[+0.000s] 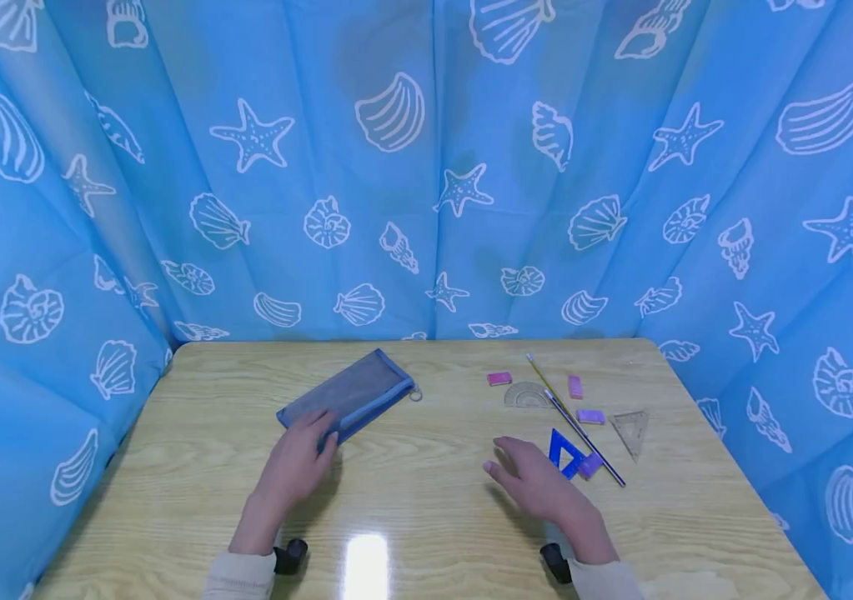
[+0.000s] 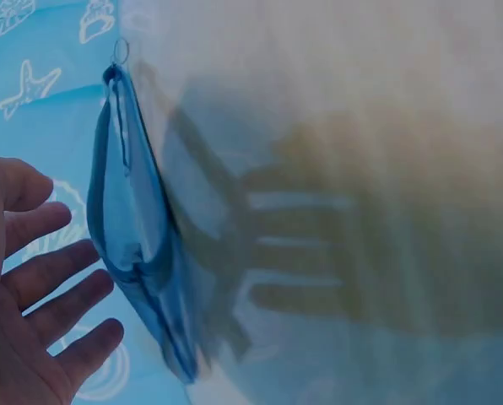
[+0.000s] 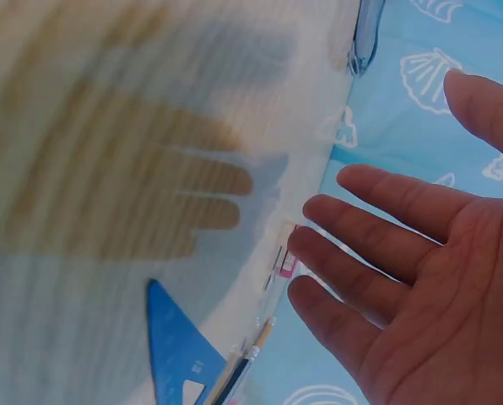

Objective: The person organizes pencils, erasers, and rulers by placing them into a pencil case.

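Wood-grain tabletop (image 1: 411, 487) bears a blue-grey mesh pouch (image 1: 358, 385) and blue plastic triangle (image 3: 175, 346); left hand (image 1: 297, 467) and right hand (image 1: 542, 481) spread loosely nearby.

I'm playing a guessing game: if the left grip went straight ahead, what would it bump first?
Probably the pouch; the left grip points at it, though whether they already touch is hard to tell.

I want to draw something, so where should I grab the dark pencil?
I'd pinch its near end with your right hand, coming from the right. The dark pencil slants toward you, and that thin end juts past the purple block over bare table. The blue triangle lies to its left.
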Tool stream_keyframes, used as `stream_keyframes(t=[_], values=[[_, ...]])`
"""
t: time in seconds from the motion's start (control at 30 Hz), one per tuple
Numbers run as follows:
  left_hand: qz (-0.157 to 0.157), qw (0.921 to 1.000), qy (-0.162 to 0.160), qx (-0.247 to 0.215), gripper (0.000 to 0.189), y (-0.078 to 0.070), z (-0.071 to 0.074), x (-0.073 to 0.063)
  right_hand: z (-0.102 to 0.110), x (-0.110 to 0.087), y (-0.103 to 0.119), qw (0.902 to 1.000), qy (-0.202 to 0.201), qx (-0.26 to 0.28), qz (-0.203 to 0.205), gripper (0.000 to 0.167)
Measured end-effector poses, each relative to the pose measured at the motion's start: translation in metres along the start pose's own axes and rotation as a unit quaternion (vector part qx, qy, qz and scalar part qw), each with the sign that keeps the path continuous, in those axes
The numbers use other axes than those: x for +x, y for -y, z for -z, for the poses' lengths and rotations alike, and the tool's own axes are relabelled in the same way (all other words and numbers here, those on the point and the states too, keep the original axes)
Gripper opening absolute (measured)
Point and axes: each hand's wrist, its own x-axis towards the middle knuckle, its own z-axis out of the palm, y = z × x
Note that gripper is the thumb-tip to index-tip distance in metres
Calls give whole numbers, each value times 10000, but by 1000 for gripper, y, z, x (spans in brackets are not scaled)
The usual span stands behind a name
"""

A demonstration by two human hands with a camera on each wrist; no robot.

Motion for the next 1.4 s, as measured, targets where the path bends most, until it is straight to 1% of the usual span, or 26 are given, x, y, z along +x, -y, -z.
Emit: stream_keyframes(t=[0.23, 0.37, 0.43, 0.53, 0.63, 0.7, 0.77, 0.87, 1.03, 1.1, 1.17, 1.23, 1.33, 1.4], values=[[-139, 9976, 618, 293, 38, -12, -2, 24, 7, 8, 1, 9999, 24, -108, -16, 57], [-338, 9945, 879, 461, 41, -13, -2, 33, 10, 18, 0, 9999, -34, -120, 84, 56], [-563, 9916, 996, 600, 42, -11, -2, 36, 12, 25, -2, 9997, -63, -169, 154, 54], [-1016, 9849, 1139, 820, 41, -6, -1, 38, 19, 35, -5, 9990, -45, -343, 278, 53], [-1579, 9747, 1105, 1133, 40, -1, 2, 36, 30, 48, -3, 9975, -9, -585, 393, 52], [-1873, 9678, 1077, 1291, 39, 1, 4, 35, 38, 57, -3, 9960, -27, -744, 485, 51], [-2101, 9616, 1059, 1416, 39, 4, 5, 34, 44, 66, -3, 9950, -29, -853, 511, 50], [-2314, 9538, 1088, 1575, 39, 8, 6, 33, 51, 79, -6, 9940, 10, -954, 530, 50], [-2498, 9431, 1209, 1831, 42, 17, 3, 34, 56, 97, -16, 9928, 125, -1112, 438, 47], [-2520, 9409, 1257, 1880, 42, 20, 1, 35, 57, 104, -20, 9918, 89, -1232, 323, 45], [-2518, 9410, 1288, 1857, 42, 22, 0, 35, 58, 110, -24, 9898, -34, -1407, 213, 43], [-2447, 9423, 1367, 1829, 42, 23, -1, 36, 60, 115, -26, 9874, -225, -1563, 116, 39], [-2266, 9467, 1519, 1713, 42, 23, -1, 35, 60, 122, -30, 9845, -432, -1695, -88, 29], [-2137, 9496, 1602, 1643, 42, 23, -2, 35, 60, 125, -33, 9832, -495, -1743, -201, 24]])
